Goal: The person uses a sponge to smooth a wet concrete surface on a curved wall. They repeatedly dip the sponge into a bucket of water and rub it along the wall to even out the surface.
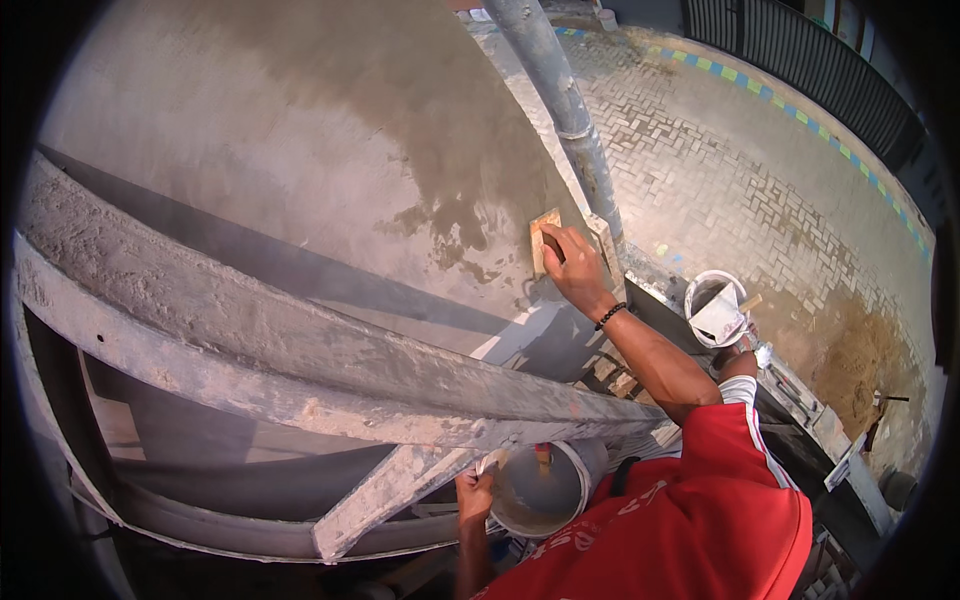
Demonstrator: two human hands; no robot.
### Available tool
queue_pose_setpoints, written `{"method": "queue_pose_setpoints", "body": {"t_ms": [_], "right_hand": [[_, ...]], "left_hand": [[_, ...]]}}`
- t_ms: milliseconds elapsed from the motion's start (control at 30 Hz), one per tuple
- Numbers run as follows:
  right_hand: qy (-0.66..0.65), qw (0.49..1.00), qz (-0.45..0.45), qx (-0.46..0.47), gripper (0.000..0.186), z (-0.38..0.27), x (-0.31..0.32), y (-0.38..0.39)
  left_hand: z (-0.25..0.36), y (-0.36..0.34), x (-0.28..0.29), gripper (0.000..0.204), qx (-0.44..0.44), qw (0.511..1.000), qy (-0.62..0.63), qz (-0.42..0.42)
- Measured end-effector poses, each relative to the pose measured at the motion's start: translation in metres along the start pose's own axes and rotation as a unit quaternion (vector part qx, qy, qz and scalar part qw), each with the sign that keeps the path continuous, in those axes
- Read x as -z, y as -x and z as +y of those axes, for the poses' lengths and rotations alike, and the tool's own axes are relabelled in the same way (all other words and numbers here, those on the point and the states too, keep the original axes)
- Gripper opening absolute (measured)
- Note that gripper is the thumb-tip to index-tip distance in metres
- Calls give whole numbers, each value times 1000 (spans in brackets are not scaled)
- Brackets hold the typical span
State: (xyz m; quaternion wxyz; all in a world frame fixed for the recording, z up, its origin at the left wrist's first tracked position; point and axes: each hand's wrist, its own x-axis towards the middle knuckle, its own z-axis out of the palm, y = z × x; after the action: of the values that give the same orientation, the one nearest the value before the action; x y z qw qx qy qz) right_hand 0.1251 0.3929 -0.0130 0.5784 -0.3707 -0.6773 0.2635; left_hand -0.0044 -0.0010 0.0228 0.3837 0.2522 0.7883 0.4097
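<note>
My right hand [568, 262] grips a flat wooden float [544, 232] against the grey plastered wall [300, 150], beside a darker, wet-looking patch [440, 225]. At the lower middle, my left hand [475, 492] is closed on something pale that I cannot make out, at the left side of a bucket [540, 500] with grey contents and a red-handled tool inside. A rough, plaster-coated beam [250, 330] crosses in front of the wall, with a slanting brace [365, 510] below it.
A grey pipe [560, 110] rises beside the wall. Right are a white bucket [712, 310], part of another person [732, 358], largely hidden, and a ledge [808, 410]. Below lie a paved yard [700, 160], a sand heap [852, 370] and a dark gate [790, 70].
</note>
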Motion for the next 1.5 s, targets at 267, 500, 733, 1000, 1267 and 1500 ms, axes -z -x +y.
{"method": "queue_pose_setpoints", "body": {"t_ms": [267, 500, 733, 1000, 1267, 1500], "right_hand": [[-41, 991, 119, 41, 36, -70, 3, -96], [-26, 999, 18, 10, 38, -18, 1, -8], [-30, 987, 141, 69, 38, -78, 11, -114], [-53, 998, 44, -3, 34, -33, 1, -28], [-56, 994, 81, 55, 35, -103, -6, -92], [-8, 999, -18, 28, 41, -35, -30, 15]], "left_hand": [[-5, 0, 0, 32, 10, 1000, -2, 10], [5, 0, -4, 46, -1, 1000, -2, 4], [13, 2, -5, 49, 16, 1000, -2, -5], [13, 4, -9, 51, -31, 999, 14, 8], [5, 2, -3, 51, 4, 1000, -5, -9], [-2, 0, -5, 48, -29, 999, 11, 9]]}}
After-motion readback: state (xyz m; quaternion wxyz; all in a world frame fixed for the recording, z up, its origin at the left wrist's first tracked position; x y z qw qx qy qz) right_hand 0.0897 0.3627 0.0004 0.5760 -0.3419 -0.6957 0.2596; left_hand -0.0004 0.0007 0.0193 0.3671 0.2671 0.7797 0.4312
